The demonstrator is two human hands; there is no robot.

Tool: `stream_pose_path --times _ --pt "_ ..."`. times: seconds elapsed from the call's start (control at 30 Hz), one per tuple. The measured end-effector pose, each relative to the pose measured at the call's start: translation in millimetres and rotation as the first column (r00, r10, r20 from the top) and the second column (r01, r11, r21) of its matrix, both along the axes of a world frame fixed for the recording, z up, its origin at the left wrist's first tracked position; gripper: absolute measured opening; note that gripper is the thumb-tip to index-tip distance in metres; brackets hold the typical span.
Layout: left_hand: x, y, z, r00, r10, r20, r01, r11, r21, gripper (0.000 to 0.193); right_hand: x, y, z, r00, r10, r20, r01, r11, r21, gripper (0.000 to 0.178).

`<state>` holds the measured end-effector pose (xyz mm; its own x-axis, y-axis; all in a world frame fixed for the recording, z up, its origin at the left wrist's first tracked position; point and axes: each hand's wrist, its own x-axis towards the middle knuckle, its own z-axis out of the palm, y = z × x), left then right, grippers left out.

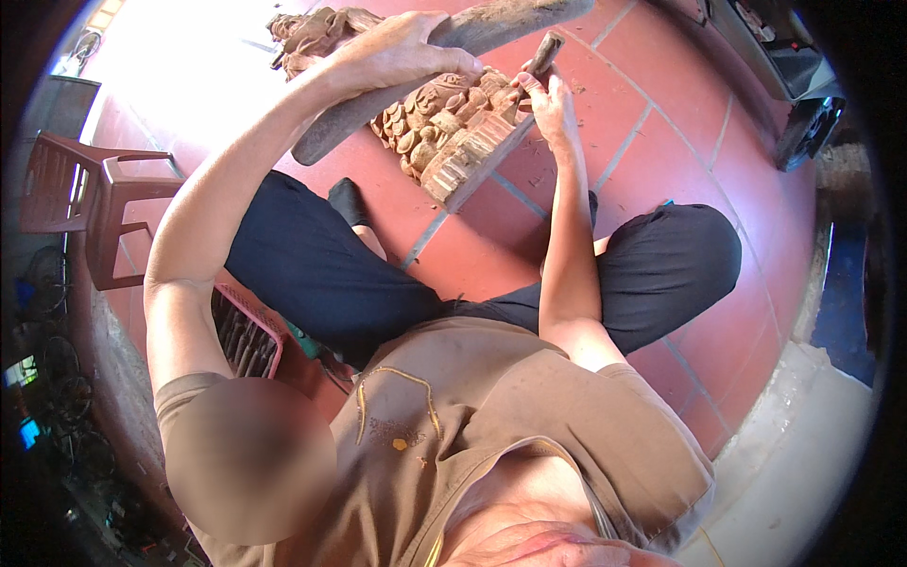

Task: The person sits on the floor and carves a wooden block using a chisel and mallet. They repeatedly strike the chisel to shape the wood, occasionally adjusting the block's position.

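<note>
L hand (411, 52) is curled round a thick grey wooden club (510, 24), thumb lying on it, other fingers partly hidden from me. Going L to R on my feed: brown plastic chair (113, 203) far L, then a pink crate (260, 314) w/ long dark items in it, near the person's thigh, then a 2nd carved piece (326, 33) up top by the glare. Main carved wood block (453, 123) sits on red floor tiles (642, 76) in front of the person, partly behind the club. R hand (553, 99) is clasping a wooden-handled tool (545, 54) at the block's R end; can't tell if its tip touches.
</note>
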<state>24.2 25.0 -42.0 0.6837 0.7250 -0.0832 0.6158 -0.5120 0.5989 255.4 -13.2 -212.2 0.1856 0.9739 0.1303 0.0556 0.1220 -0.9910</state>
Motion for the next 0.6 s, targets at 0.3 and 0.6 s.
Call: stream_pose_path --times 0.3,0.6 --pt "-11.9 8.3 -13.6 0.997 0.057 0.056 -0.059 0.997 0.052 0.07 15.2 19.9 -6.7 0.994 0.03 -0.102 -0.042 0.992 -0.115 0.022" --pt "-7.1 3.8 -6.9 0.985 0.109 0.134 -0.105 0.994 -0.037 0.065 17.7 26.9 -14.6 0.997 0.037 -0.066 -0.047 0.987 -0.151 0.025"
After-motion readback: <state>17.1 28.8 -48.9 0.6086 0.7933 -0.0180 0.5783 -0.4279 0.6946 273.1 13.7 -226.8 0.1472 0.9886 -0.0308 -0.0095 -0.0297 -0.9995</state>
